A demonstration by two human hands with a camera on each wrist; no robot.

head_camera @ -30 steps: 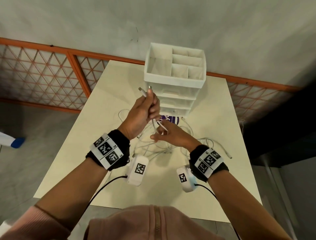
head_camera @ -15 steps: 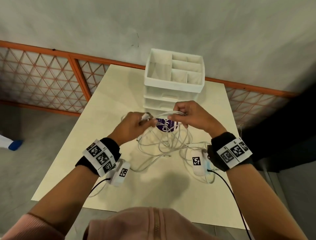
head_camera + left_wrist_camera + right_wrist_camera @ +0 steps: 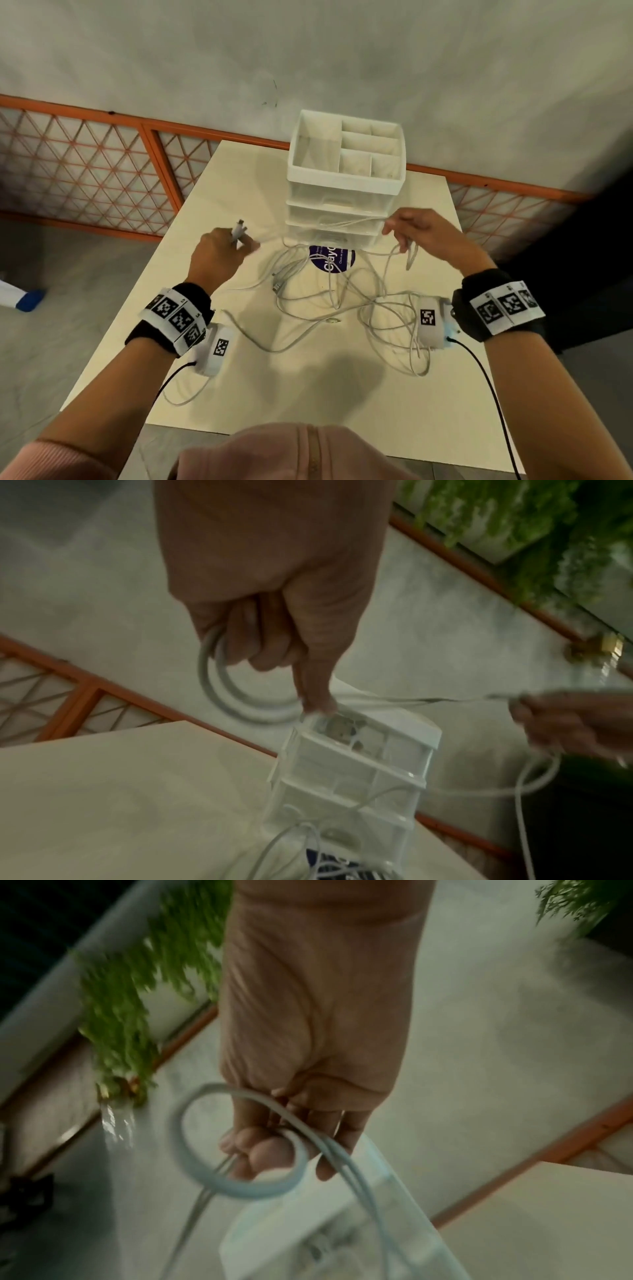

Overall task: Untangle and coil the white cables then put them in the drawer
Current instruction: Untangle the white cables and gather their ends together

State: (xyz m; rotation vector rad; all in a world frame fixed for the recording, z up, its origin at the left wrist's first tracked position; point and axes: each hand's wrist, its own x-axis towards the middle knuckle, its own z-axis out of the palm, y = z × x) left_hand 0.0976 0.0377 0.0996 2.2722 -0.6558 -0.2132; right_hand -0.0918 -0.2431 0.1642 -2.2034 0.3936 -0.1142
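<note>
Across the near half of the pale rectangular worktop (image 3: 144, 370), the thin white cables (image 3: 342, 301) lie in a loose tangle from 6 to 12 o'clock, several loops crossing. At 10 o'clock the left hand (image 3: 219, 255) is clenched round a doubled strand with two plug ends sticking up; at 2 o'clock the right hand (image 3: 421, 233) pinches the same run, pulled taut between them. Farther off at 12 o'clock stands the white plastic three-drawer organiser (image 3: 346, 192), every drawer closed. Judging from this, pulling harder could cinch the crossings into a knot, and the taut strand, passing just in front of the light organiser, might drag or tip it.
</note>
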